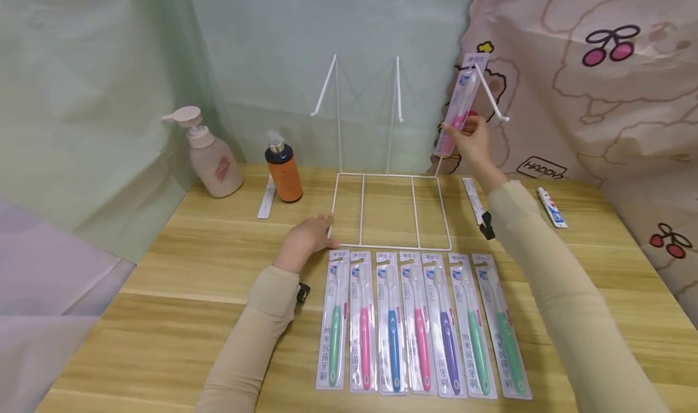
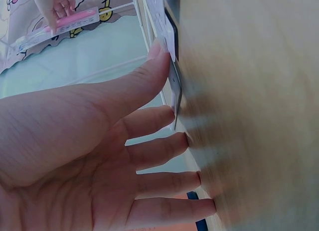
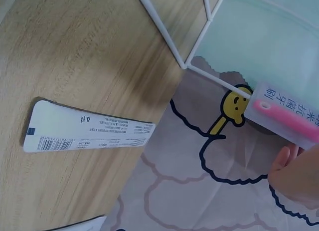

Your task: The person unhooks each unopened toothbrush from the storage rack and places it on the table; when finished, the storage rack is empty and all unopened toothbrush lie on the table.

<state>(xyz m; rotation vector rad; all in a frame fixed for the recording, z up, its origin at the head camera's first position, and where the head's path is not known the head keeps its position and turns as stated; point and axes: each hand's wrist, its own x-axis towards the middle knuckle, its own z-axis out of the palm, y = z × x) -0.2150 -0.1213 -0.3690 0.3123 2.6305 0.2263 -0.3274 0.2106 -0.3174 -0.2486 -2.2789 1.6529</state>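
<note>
My right hand (image 1: 472, 142) holds a packaged pink toothbrush (image 1: 461, 98) by its lower part, upright at the rack's right side. The top of its pack overlaps the base of the right hook (image 1: 491, 92), whose arm slopes down in front. At the front left corner of the white wire rack (image 1: 389, 246) rests my left hand (image 1: 309, 236). In the left wrist view its fingers (image 2: 164, 183) are straight, tips on the tabletop, with the thumb near a pack's edge. Several packaged toothbrushes (image 1: 394, 346), green, pink, blue and purple, lie in a row before the rack.
A pale pump bottle (image 1: 215, 165) and an orange bottle (image 1: 286, 177) stand back left, with a white packet (image 1: 266, 200) beside them. Toothpaste tubes, one flat and white (image 3: 89, 128) and one small and printed (image 1: 552, 207), lie at the right. Draped cloth (image 1: 349, 25) hangs behind the table.
</note>
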